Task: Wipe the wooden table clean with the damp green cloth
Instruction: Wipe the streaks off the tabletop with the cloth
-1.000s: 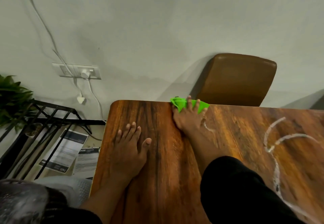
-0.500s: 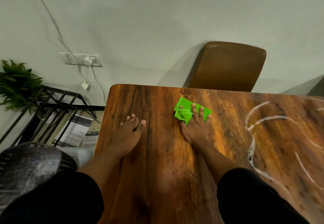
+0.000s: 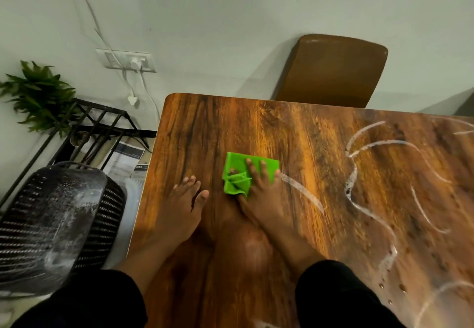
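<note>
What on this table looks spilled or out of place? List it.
White streaks loop across the right half of the wooden table, unwiped, with droplets nearer the person. The right hand presses the green cloth at one streak's end.

1. One wooden table [image 3: 295,132].
2. One green cloth [image 3: 237,173].
3. Two hands: left hand [image 3: 183,204], right hand [image 3: 259,199].
4. One brown chair [image 3: 333,71].
5. One black woven basket [image 3: 56,220].
6. One leafy plant [image 3: 38,96].
7. One black metal rack [image 3: 102,122].
8. One wall socket plate [image 3: 125,60].

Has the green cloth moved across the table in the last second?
Yes. The green cloth, under the right hand, was at the far edge of the wooden table by the chair; it now lies well inside that edge, drawn toward the person.
</note>
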